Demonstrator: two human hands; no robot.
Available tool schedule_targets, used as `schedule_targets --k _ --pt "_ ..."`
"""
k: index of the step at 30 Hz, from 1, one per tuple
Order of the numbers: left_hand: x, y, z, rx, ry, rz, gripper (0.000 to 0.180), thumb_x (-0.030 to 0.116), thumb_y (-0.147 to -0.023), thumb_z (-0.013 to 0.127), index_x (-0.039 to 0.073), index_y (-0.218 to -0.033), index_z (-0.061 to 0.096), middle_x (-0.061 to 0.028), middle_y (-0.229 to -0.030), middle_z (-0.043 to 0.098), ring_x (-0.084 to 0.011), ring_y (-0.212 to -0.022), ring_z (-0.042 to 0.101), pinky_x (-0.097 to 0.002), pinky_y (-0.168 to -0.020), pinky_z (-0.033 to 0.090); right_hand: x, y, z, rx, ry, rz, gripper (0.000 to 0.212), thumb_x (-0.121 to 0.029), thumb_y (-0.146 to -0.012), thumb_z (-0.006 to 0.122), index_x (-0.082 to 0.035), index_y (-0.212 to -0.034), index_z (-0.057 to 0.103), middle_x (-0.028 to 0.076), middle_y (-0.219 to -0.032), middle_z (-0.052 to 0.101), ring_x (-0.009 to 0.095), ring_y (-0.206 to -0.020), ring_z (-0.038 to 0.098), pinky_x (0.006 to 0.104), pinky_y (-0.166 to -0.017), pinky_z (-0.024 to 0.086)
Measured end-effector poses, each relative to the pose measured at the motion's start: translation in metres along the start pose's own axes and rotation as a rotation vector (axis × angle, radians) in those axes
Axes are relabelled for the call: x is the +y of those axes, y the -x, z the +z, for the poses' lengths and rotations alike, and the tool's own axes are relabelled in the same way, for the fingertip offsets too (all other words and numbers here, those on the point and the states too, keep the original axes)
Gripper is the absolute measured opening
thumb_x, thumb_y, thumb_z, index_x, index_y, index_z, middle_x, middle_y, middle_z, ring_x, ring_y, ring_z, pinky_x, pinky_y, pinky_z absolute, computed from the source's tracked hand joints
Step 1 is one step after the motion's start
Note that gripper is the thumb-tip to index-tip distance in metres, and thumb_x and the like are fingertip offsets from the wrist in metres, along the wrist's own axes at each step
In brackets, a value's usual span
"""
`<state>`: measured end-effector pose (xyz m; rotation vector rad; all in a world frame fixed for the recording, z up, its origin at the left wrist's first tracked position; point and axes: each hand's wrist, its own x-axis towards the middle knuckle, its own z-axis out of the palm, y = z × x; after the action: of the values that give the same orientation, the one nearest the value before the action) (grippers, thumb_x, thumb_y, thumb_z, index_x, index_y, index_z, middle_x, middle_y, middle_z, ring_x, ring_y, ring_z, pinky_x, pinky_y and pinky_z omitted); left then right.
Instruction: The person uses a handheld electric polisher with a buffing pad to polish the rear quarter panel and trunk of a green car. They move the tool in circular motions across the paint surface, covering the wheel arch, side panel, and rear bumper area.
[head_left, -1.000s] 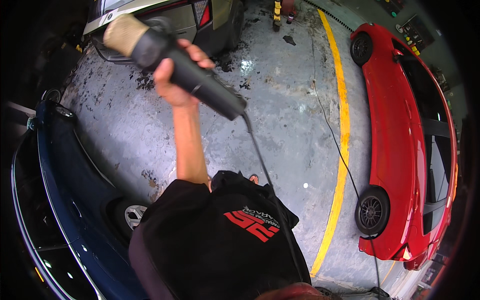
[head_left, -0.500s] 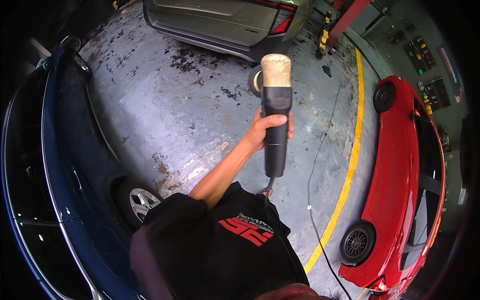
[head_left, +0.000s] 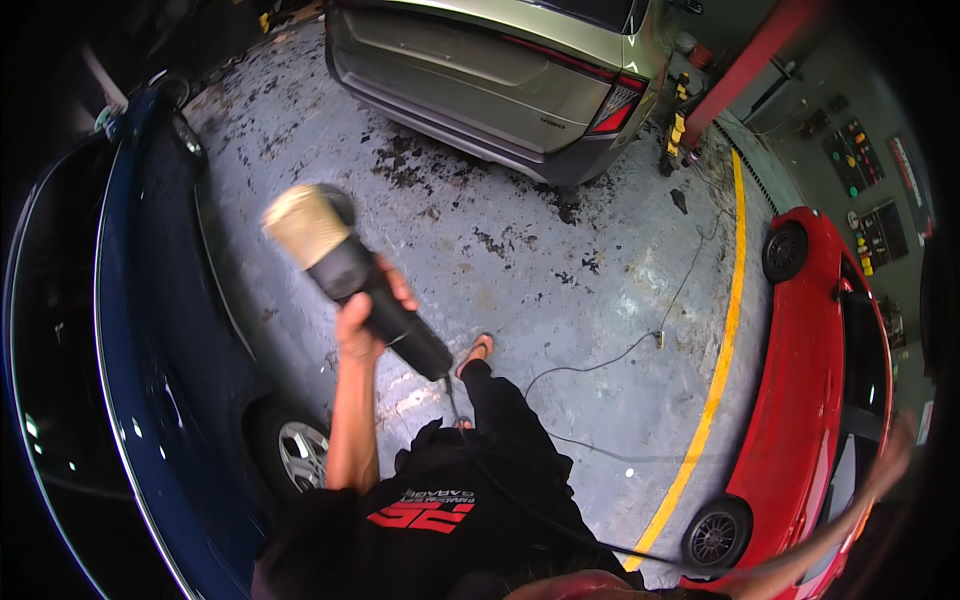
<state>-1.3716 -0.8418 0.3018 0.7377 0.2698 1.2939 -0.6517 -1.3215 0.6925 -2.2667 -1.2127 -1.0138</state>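
Observation:
My left hand [head_left: 367,318] is wrapped round the black body of a corded polisher [head_left: 395,325], held up in front of me at the left. Its tan-covered head [head_left: 308,228] points to the far left, and a dark round part shows behind it. From the lower end of the body a black cord [head_left: 449,392] hangs toward my shirt. My right arm stretches out to the far right, over the red car [head_left: 800,375]. The right hand [head_left: 900,440] is smeared by motion at its end, so its fingers cannot be made out. A dark cable runs low across my front toward that arm.
A dark blue car [head_left: 165,400] stands close on the left, a grey-green car [head_left: 470,85] ahead. A thin cable [head_left: 600,368] loops over the worn grey floor beside a yellow line [head_left: 722,370]. A red post [head_left: 745,70] rises at the far right.
My left hand has swung the polisher leftward, tilting it from upright to slanting left. My right arm has come into view at the right. The floor cable has shifted, and a foot shows ahead.

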Motion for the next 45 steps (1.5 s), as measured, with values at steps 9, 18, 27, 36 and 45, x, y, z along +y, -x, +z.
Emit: schedule_targets --k 9,18,27,36,45 --pt "0.138 -0.086 -0.084 0.102 -0.231 0.370 0.078 0.053 -0.091 0.084 0.001 -0.137 0.047 -0.0107 -0.098 0.059 -0.0230 -0.088 0.064 -0.0365 -0.084 0.053 -0.117 0.314 0.543 -1.044 -0.336 0.311 0.019 -0.010 -0.092 0.070 -0.002 -0.102 0.084 0.018 -0.086 0.081 0.030 -0.082 0.080 0.0430 -0.075 0.061" --pt "0.228 -0.195 -0.093 0.099 -0.532 0.632 0.079 0.055 -0.088 0.086 0.001 -0.131 0.048 -0.0090 -0.095 0.057 -0.0205 -0.083 0.061 -0.0359 -0.083 0.052 -0.404 0.295 0.734 -1.389 -0.213 0.383 0.046 -0.048 -0.095 0.079 -0.006 -0.114 0.085 0.026 -0.110 0.082 0.045 -0.112 0.078 0.0517 -0.097 0.061" --pt "0.296 -0.393 -0.132 -0.072 -0.207 0.871 0.088 0.053 -0.082 0.096 0.001 -0.132 0.046 -0.0053 -0.098 0.055 -0.0194 -0.088 0.059 -0.0391 -0.089 0.049 -0.516 0.115 0.795 -1.140 0.026 0.601 0.063 -0.065 -0.102 0.067 -0.005 -0.112 0.084 0.028 -0.118 0.080 0.046 -0.117 0.076 0.0562 -0.101 0.058" --pt "0.371 -0.561 -0.227 -0.249 -0.058 0.784 0.082 0.032 -0.071 0.107 0.006 -0.122 0.047 -0.0021 -0.089 0.060 -0.0155 -0.077 0.062 -0.0334 -0.080 0.047 -0.674 0.071 0.805 -1.261 -0.286 0.285 0.044 -0.022 -0.092 0.070 -0.007 -0.132 0.079 0.026 -0.110 0.082 0.043 -0.112 0.078 0.0490 -0.097 0.061" --pt "0.256 -0.700 -0.286 -0.261 -0.258 0.314 0.086 0.046 -0.079 0.101 0.005 -0.133 0.049 -0.0046 -0.099 0.058 -0.0193 -0.089 0.062 -0.0363 -0.086 0.050 -0.984 -0.027 0.776 -1.363 -1.044 0.258 0.061 -0.036 -0.106 0.078 -0.010 -0.160 0.061 0.018 -0.130 0.078 0.030 -0.123 0.075 0.0431 -0.108 0.058"
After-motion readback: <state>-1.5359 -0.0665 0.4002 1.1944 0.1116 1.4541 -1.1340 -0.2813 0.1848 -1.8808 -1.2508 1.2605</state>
